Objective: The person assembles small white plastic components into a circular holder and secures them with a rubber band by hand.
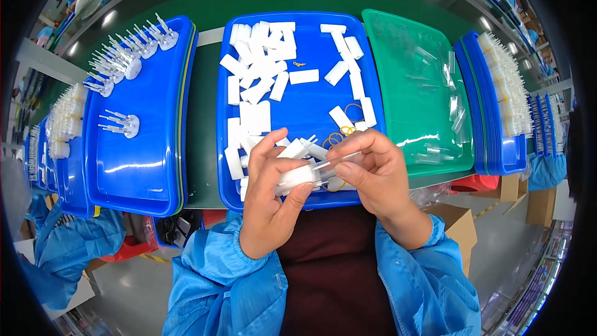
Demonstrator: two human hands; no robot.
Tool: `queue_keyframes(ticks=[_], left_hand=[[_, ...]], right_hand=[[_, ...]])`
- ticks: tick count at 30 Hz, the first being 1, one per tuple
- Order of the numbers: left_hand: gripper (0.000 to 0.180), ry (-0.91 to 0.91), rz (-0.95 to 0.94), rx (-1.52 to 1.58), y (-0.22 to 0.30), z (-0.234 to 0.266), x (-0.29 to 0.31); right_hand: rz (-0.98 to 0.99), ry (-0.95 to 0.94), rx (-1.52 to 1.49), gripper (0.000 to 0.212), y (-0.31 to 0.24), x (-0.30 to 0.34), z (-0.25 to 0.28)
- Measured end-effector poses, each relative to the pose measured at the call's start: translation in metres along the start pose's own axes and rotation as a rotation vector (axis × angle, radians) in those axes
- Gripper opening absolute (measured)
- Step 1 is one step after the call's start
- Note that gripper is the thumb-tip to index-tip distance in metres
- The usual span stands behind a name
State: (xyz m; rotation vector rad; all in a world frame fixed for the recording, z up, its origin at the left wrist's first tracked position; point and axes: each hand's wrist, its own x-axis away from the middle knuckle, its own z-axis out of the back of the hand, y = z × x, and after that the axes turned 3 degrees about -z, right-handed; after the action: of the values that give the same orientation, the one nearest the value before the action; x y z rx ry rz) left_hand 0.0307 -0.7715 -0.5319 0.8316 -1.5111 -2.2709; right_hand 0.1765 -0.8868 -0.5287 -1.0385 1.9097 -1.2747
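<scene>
My left hand (pixel 271 194) is closed around a white block-like piece (pixel 297 178), from which thin clear rods stick out toward the right. In my right hand (pixel 378 177), thumb and fingers pinch a clear plastic tube (pixel 340 162). Its left end meets the rods; whether it is over them or beside them I cannot tell. Both hands are above the near edge of a blue tray (pixel 298 112). White oblong blocks (pixel 304 76) lie scattered in it, and yellowish rubber bands (pixel 346 130) lie just behind my right hand.
To the right is a green tray (pixel 398 106) with loose clear tubes (pixel 458 116). A blue tray (pixel 134 168) on the left holds white round pieces with upright rods (pixel 127 125). Stacked blue trays (pixel 488 112) stand far right. A co-worker's blue sleeve (pixel 81 242) shows at lower left.
</scene>
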Motion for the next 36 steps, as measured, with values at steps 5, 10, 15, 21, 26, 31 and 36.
queue_keyframes(ticks=[5,10,15,21,26,31,36], left_hand=[[0.019,0.002,0.007,0.069,0.004,0.000,-0.001],[0.016,0.034,0.012,0.062,-0.004,0.000,0.000],[0.016,0.030,-0.011,0.019,-0.001,-0.004,0.001],[0.018,0.019,0.004,-0.033,0.001,-0.003,0.001],[0.018,0.018,-0.050,-0.134,0.002,-0.003,0.000],[0.018,0.012,-0.038,-0.118,-0.002,-0.001,0.000],[0.018,-0.002,-0.061,-0.101,0.001,-0.003,-0.001]], right_hand=[[0.053,-0.007,0.033,0.020,0.003,0.000,-0.001],[0.136,-0.017,0.059,0.021,0.004,0.001,-0.005],[0.140,0.013,0.159,0.021,-0.002,0.002,-0.006],[-0.034,0.001,0.141,0.021,-0.012,0.001,0.000],[-0.125,-0.028,0.011,0.019,-0.012,0.000,0.004],[0.225,-0.110,0.834,0.016,-0.024,-0.002,0.006],[-0.127,0.011,0.182,0.019,-0.015,-0.003,0.002]])
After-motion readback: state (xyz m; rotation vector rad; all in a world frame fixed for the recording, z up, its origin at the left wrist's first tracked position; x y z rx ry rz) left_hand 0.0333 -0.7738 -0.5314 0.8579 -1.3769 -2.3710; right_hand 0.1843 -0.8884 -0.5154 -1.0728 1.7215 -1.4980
